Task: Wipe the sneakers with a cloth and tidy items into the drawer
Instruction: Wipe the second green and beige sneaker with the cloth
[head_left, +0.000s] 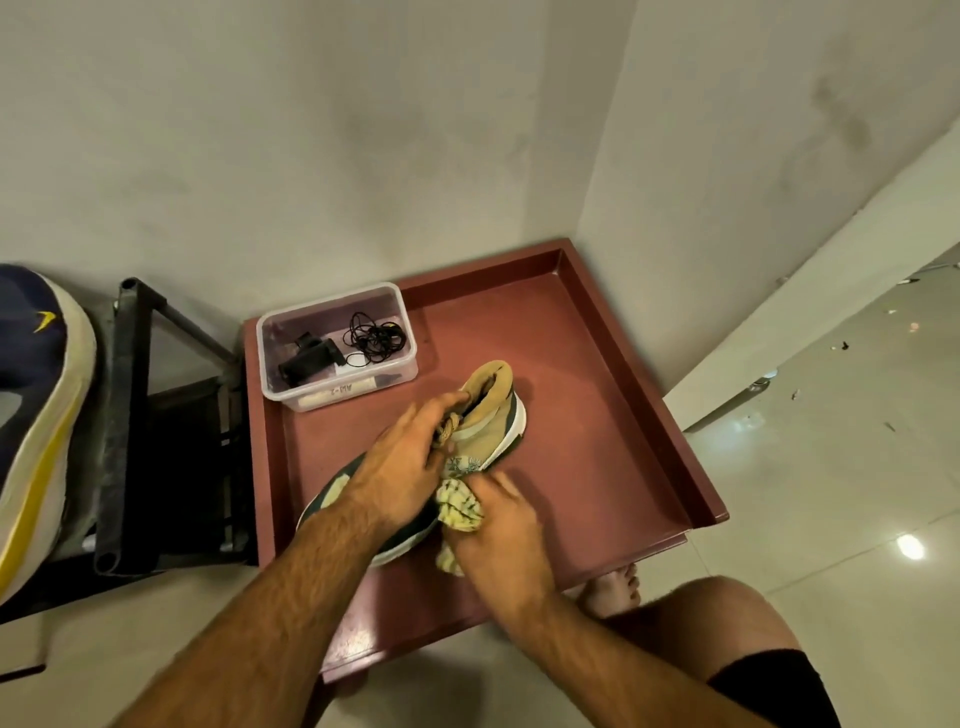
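A: What's the biggest thing down there?

B: A reddish-brown drawer (613, 374) with a raised rim, pulled out into the corner of the room. A dark metal rack (135, 415) stands just beside it on the left, with a navy sneaker (36, 415) with a yellow stripe at the far left edge.

A: And the shoe being cleaned?

B: A tan sneaker (488, 415) with a white sole and dark green trim lies on its side on the drawer floor, heel toward the wall.

A: How are the hands placed?

B: The left hand (400, 467) lies over the middle of the shoe, fingers curled closed around the laces and tongue. The right hand (498, 525) is closed on a yellowish patterned cloth (460, 506), bunched and pressed against the shoe's side.

A: Anything else in the drawer?

B: A clear plastic container (275, 384) sits in the far left corner, near the shoe's heel but apart from it. Inside lie a tangled black cord (376, 338), a small black object (306, 358) and a pale labelled tube (337, 389) along the front wall
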